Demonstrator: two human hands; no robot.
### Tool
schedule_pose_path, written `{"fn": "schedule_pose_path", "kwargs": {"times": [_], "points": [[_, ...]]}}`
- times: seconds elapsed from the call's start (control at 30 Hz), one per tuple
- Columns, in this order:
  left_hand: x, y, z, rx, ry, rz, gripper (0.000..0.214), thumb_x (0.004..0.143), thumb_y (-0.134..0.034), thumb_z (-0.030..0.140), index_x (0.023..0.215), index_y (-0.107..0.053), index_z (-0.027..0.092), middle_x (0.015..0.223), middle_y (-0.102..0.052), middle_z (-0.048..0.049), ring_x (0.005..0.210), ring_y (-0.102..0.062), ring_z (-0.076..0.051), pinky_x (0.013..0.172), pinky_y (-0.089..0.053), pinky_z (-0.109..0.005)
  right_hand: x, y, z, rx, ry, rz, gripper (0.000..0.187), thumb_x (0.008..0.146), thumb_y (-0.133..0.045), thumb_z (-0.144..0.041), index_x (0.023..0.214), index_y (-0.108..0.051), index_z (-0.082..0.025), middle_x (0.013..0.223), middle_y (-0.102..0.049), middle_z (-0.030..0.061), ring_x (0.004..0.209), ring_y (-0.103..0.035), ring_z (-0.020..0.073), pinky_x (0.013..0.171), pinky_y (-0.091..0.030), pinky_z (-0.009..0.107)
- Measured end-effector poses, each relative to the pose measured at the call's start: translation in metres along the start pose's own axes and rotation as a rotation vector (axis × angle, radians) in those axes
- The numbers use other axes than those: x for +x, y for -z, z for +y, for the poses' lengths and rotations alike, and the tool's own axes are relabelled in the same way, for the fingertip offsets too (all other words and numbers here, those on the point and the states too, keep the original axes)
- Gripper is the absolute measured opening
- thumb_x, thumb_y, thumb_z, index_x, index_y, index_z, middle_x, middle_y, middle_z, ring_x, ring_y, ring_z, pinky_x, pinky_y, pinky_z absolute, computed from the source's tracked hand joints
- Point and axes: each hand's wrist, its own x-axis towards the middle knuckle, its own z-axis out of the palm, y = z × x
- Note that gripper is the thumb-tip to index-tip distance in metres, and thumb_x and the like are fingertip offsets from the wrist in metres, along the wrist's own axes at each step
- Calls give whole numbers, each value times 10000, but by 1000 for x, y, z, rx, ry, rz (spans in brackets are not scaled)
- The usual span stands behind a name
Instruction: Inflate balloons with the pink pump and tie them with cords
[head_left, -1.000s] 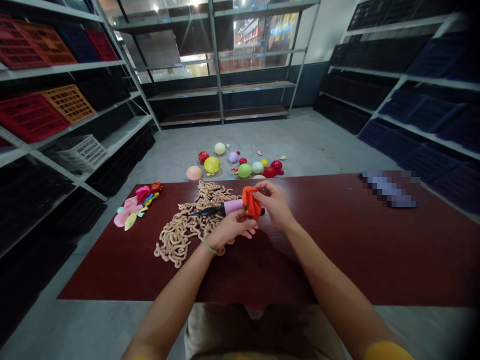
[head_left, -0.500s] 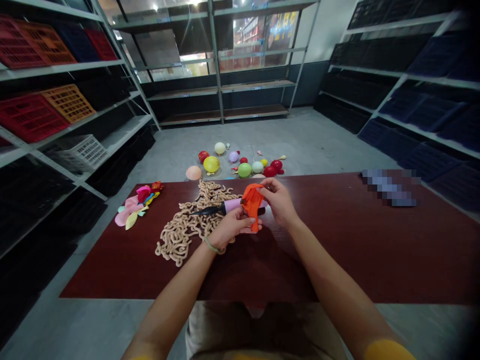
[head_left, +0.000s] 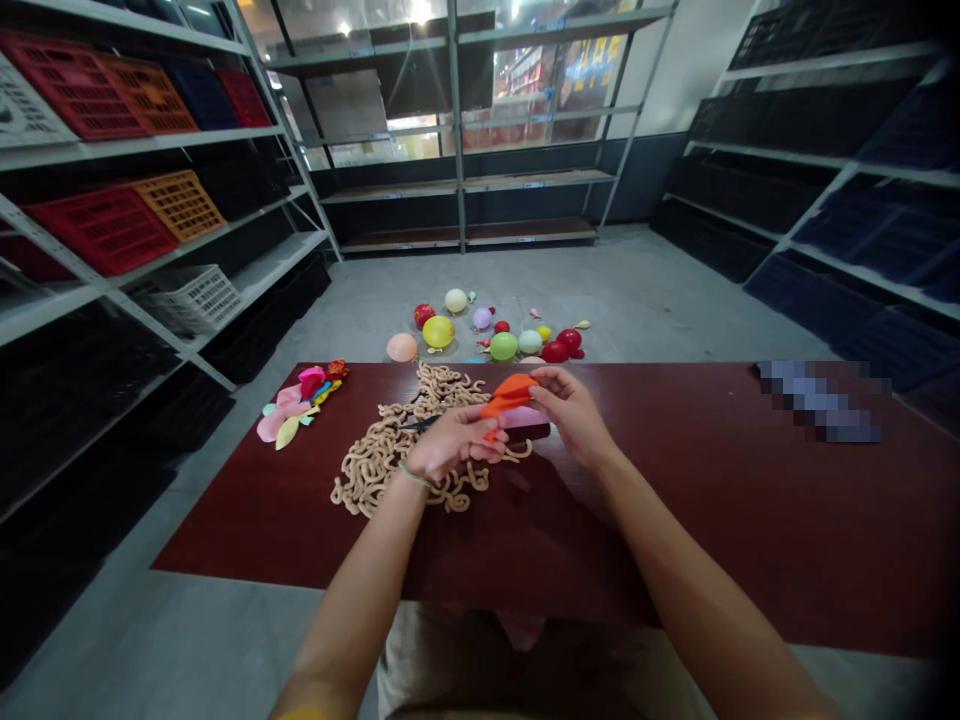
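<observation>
Both my hands meet over the dark red table [head_left: 712,500], pinching an uninflated orange balloon [head_left: 508,392] between them. My left hand [head_left: 454,452] is closed on the balloon's lower left end. My right hand [head_left: 574,410] is closed on its right end, stretching it flat. Under the balloon lies a pink and black hand pump [head_left: 525,420], mostly hidden by my hands. A heap of tan twisted cord [head_left: 382,450] lies just left of my left hand.
Flat balloons in pink, yellow and red [head_left: 300,405] lie at the table's far left. Several inflated balloons [head_left: 487,335] sit on the floor beyond the table. Metal shelves with coloured crates [head_left: 112,215] line the left, dark bins the right. A blurred object [head_left: 821,400] rests far right.
The balloon has gone from hanging bunched to stretched flat between my hands. My left hand moved over the pump, hiding most of it. The camera view shifted slightly.
</observation>
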Motion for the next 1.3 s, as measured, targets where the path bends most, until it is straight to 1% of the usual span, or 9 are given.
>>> {"fn": "schedule_pose_path", "kwargs": {"times": [0.13, 0.27, 0.37, 0.47, 0.57, 0.73, 0.83, 1.03, 1.3], "points": [[-4, 25, 22, -218, -310, 293, 207, 801, -763, 234, 957, -687, 120, 767, -714, -46, 619, -688, -104, 623, -595, -196, -3, -3, 9, -424, 197, -78, 280, 851, -633, -401, 1078, -604, -241, 977, -673, 32, 925, -654, 205, 893, -519, 418], [-6, 49, 31, -325, -445, 505, 172, 866, -693, 231, 1009, -667, 140, 799, -718, -37, 618, -691, -90, 595, -583, -172, -3, -8, 19, -1103, 527, -352, 380, 924, -518, -300, 1294, -566, -225, 1264, -626, 107, 1197, -543, 271, 1046, -404, 491], [-5, 59, 32, -373, -482, 575, 175, 884, -665, 210, 1045, -660, 140, 887, -736, -60, 710, -717, -107, 668, -591, -195, 1, -11, 22, -1386, 618, -521, 510, 934, -490, -261, 1440, -448, -221, 1373, -568, 119, 1229, -522, 280, 1035, -407, 481], [-3, 65, 30, -388, -522, 580, 192, 887, -648, 177, 1076, -652, 143, 993, -740, -88, 831, -728, -132, 760, -590, -232, 6, -8, 20, -1544, 644, -574, 538, 942, -469, -251, 1475, -410, -212, 1367, -573, 120, 1168, -558, 280, 975, -442, 443], [1, 70, 26, -379, -552, 594, 209, 882, -652, 177, 1089, -647, 147, 1053, -734, -106, 901, -725, -157, 835, -579, -278, 7, 4, 20, -1632, 704, -568, 532, 939, -479, -258, 1466, -434, -209, 1283, -617, 123, 1092, -591, 279, 914, -458, 418], [11, 71, 19, -403, -614, 722, 205, 883, -658, 195, 1084, -632, 164, 1050, -733, -99, 919, -722, -170, 856, -562, -294, -3, 29, 23, -1606, 780, -285, 527, 935, -506, -321, 1447, -468, -202, 1222, -629, 123, 972, -634, 243, 793, -483, 339], [16, 65, 14, -410, -602, 717, 198, 889, -654, 213, 1081, -628, 170, 1030, -734, -89, 894, -722, -158, 818, -564, -274, -11, 33, 20, -1567, 789, -192, 536, 945, -506, -345, 1465, -445, -231, 1211, -635, 96, 908, -645, 209, 724, -476, 295], [22, 58, 5, -407, -600, 691, 220, 891, -651, 239, 1100, -623, 176, 1028, -730, -72, 870, -715, -132, 719, -555, -212, -20, 23, 16, -1616, 804, -286, 525, 956, -481, -333, 1474, -435, -261, 1172, -637, 85, 919, -633, 211, 750, -465, 306], [23, 50, 3, -315, -606, 687, 291, 849, -699, 280, 1111, -625, 178, 1008, -734, -58, 875, -710, -138, 737, -542, -225, -24, 16, 18, -1587, 704, -292, 545, 955, -458, -352, 1491, -415, -266, 1182, -627, 103, 957, -619, 248, 752, -478, 337]]}}
